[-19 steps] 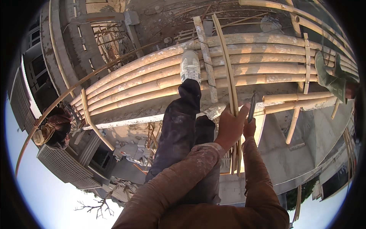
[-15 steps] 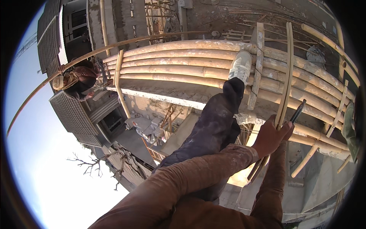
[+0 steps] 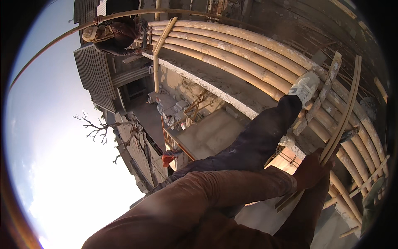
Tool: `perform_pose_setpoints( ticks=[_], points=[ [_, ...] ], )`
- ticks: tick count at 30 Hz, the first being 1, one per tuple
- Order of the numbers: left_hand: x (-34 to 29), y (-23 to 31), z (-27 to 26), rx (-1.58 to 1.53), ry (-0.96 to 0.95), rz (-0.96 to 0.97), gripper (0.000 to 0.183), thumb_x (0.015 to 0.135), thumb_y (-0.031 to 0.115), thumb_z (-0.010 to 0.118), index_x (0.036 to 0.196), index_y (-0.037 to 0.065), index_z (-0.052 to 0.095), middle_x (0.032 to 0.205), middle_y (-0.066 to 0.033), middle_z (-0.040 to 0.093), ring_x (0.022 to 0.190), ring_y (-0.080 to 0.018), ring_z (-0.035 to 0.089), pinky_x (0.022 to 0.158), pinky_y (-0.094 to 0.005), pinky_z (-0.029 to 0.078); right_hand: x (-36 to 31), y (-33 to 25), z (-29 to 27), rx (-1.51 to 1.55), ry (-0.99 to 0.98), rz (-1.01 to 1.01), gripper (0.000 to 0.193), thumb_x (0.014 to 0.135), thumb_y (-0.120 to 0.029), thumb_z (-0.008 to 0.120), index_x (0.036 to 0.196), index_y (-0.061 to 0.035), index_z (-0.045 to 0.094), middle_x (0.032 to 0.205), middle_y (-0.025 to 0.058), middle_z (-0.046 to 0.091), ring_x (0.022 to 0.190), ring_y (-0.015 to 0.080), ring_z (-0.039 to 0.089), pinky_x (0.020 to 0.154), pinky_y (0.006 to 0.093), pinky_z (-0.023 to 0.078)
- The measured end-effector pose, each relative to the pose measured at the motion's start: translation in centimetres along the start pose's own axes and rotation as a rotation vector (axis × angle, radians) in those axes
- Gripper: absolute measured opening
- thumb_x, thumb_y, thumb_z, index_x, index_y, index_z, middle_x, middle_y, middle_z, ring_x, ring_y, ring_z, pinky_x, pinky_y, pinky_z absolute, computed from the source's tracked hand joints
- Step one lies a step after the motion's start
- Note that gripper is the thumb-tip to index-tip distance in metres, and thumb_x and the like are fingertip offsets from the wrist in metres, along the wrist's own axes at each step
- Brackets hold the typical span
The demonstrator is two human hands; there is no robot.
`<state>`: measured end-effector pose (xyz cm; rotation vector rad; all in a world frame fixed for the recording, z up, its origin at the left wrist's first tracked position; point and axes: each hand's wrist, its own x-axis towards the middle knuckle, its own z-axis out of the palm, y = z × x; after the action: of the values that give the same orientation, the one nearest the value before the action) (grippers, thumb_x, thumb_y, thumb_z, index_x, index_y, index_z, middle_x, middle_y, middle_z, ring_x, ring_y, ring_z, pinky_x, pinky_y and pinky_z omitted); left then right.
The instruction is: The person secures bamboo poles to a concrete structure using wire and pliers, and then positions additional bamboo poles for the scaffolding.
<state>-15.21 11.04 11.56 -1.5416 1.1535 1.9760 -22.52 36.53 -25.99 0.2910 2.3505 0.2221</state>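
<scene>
Two long, narrow split-bamboo strips [image 3: 347,112] run upright past my body, with their lower ends below my wrists. My left hand [image 3: 309,169] is closed around them. Just behind it is my right hand [image 3: 327,168], partly hidden by the left one and in shadow. A dark, slim tool [image 3: 349,135] sticks out from the right hand beyond the strips; its exact kind is unclear. My shoe [image 3: 306,87] rests on a row of thick bamboo poles [image 3: 232,50], beside a flat wooden crosspiece [image 3: 321,95] laid over them.
At the far left end of the poles, another person [image 3: 118,37] in a cap holds a long, thin bamboo pole [image 3: 54,47]. A concrete ledge [image 3: 207,89] runs along the poles, with a drop to a lower slab [image 3: 211,133]. Green cloth [image 3: 369,203] shows at the right edge.
The view has swung, so poles, shoe and hands appear farther right and lower. Both hands keep together at the strips. Something red now shows on the lower level.
</scene>
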Motion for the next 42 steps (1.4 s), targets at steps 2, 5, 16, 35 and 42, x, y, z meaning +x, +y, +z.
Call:
perform_pose_setpoints(
  ticks=[2, 5, 16, 35, 42],
  points=[
    [0.0, -0.6, -0.1, -0.009, -0.016, 0.017, 0.056, 0.089, 0.033, 0.063, 0.129, -0.002, 0.048, 0.107, -0.0263, 0.064, 0.105, -0.0372, 0.064, 0.091, -0.0434, 0.049, 0.1, -0.9, 0.2, -0.050, -0.006, -0.043, 0.047, 0.086, -0.041, 0.057, 0.106, 0.0007, 0.058, 0.103, 0.0227, 0.066, 0.095, 0.0342, 0.067, 0.077, 0.0458, 0.053],
    [0.6, -2.4, 0.7, 0.032, 0.103, 0.091, 0.063, 0.088, 0.043, 0.061, 0.129, -0.003, 0.048, 0.102, -0.0255, 0.067, 0.096, -0.0352, 0.068, 0.084, -0.0427, 0.053, 0.2, -1.5, -0.1, -0.109, 0.001, -0.094, 0.045, 0.087, -0.041, 0.056, 0.104, 0.0003, 0.059, 0.101, 0.0218, 0.067, 0.093, 0.0335, 0.067, 0.075, 0.0452, 0.053],
    [0.5, -0.7, -0.2, -0.089, 0.059, 0.183, 0.053, 0.090, 0.037, 0.062, 0.125, -0.001, 0.051, 0.100, -0.0212, 0.067, 0.095, -0.0337, 0.067, 0.080, -0.0410, 0.053, -0.4, -1.7, -2.0, -0.213, 0.039, -0.241, 0.040, 0.092, -0.040, 0.054, 0.098, -0.0012, 0.062, 0.095, 0.0187, 0.068, 0.086, 0.0310, 0.068, 0.069, 0.0428, 0.054],
    [15.2, 12.6, -27.0, 0.628, 0.717, 0.986, 0.045, 0.085, 0.040, 0.072, 0.098, 0.001, 0.055, 0.069, -0.0122, 0.062, 0.059, -0.0276, 0.063, 0.054, -0.0369, 0.050, 6.2, 2.8, 0.0, -0.661, 0.271, -0.683, 0.044, 0.099, -0.041, 0.048, 0.085, -0.0045, 0.066, 0.082, 0.0134, 0.068, 0.072, 0.0269, 0.068, 0.059, 0.0393, 0.055],
    [23.7, -6.4, -35.1, 0.865, 0.829, 0.397, 0.063, 0.079, 0.043, 0.076, 0.123, 0.004, 0.054, 0.116, -0.0179, 0.058, 0.108, -0.0360, 0.057, 0.093, -0.0442, 0.047, -0.8, -3.9, -1.3, -0.279, 0.152, -0.422, 0.054, 0.095, -0.053, 0.050, 0.098, -0.0024, 0.068, 0.095, 0.0197, 0.069, 0.091, 0.0355, 0.067, 0.081, 0.0452, 0.053]
  ],
)
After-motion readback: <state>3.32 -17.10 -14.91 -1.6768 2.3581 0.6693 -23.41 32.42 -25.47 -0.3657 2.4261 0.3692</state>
